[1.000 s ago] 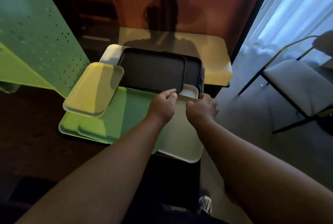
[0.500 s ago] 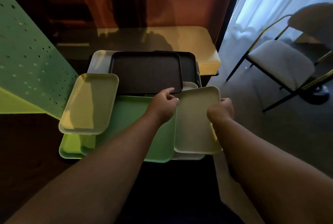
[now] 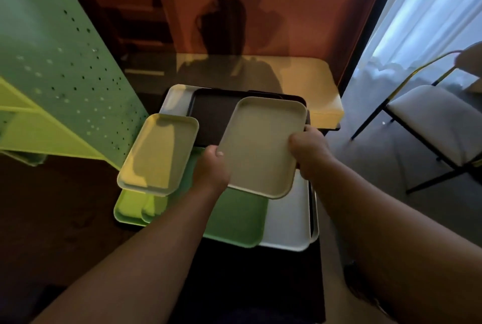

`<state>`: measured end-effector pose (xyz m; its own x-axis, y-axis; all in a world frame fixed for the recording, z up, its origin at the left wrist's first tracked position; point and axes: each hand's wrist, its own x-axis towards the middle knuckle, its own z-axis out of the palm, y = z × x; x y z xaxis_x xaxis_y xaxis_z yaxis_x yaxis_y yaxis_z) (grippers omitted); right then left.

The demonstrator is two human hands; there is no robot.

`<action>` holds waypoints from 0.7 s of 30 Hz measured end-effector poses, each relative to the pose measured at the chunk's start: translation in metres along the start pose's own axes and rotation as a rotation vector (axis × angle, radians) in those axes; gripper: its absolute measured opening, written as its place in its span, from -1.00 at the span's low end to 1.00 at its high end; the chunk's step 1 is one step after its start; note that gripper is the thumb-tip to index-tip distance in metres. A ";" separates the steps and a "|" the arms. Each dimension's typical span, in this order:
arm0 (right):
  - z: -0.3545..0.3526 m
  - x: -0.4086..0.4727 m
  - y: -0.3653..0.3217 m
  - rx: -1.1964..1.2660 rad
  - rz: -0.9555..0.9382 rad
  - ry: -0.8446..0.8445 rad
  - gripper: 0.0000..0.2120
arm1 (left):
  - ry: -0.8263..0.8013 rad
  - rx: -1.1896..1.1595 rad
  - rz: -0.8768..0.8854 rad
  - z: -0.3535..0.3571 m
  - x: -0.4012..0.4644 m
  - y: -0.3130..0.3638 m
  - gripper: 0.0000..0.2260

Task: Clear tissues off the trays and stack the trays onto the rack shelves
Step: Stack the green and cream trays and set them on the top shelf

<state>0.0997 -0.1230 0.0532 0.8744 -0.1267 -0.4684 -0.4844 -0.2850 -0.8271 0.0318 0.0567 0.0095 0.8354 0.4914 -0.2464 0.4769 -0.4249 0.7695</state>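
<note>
A cream tray (image 3: 260,146) is lifted above the pile, tilted, held at both long edges. My left hand (image 3: 212,167) grips its left edge and my right hand (image 3: 307,151) grips its right edge. Beneath lie a black tray (image 3: 211,112), a green tray (image 3: 234,219), a white tray (image 3: 289,219) and a lime tray (image 3: 130,209). A small yellowish tray (image 3: 156,151) rests on the pile's left side. The green perforated rack (image 3: 60,62) stands at the left. No tissues show.
A cream bench top (image 3: 313,83) lies behind the pile. A chair (image 3: 438,115) with a white cushion stands at the right on grey floor. A brown wall panel and a curtain are at the back.
Both hands pulled the cream tray out from the pile's right side, lifted it and brought it up over the black tray.
</note>
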 end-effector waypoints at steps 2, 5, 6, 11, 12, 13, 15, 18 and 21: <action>0.039 -0.014 0.004 -0.156 0.004 -0.156 -0.84 | 0.123 0.030 -0.052 -0.029 0.009 -0.023 -0.75; 0.099 -0.029 0.019 -0.371 -0.030 -0.364 -0.81 | 0.240 0.021 -0.183 -0.070 0.028 -0.062 -0.71; 0.118 -0.034 0.023 -0.413 -0.048 -0.396 -0.79 | 0.253 0.019 -0.220 -0.083 0.034 -0.074 -0.71; 0.194 -0.046 0.036 -0.399 -0.061 -0.346 -0.77 | 0.144 0.018 -0.284 -0.136 0.058 -0.114 -0.65; 0.206 -0.049 0.038 -0.391 -0.049 -0.328 -0.77 | 0.125 0.020 -0.282 -0.144 0.061 -0.120 -0.64; 0.217 -0.051 0.040 -0.378 -0.039 -0.310 -0.79 | 0.115 0.021 -0.277 -0.150 0.064 -0.127 -0.63; 0.237 -0.054 0.044 -0.358 -0.014 -0.284 -0.83 | 0.104 0.008 -0.272 -0.158 0.068 -0.142 -0.64; 0.257 -0.059 0.047 -0.338 -0.016 -0.223 -0.83 | 0.092 0.016 -0.292 -0.166 0.068 -0.163 -0.70; 0.267 -0.066 0.048 -0.316 -0.008 -0.149 -0.80 | 0.108 -0.005 -0.324 -0.173 0.070 -0.181 -0.73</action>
<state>0.0110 0.1251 -0.0389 0.8528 0.0104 -0.5221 -0.4244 -0.5687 -0.7046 -0.0433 0.2994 -0.0447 0.6069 0.6779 -0.4149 0.7109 -0.2296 0.6647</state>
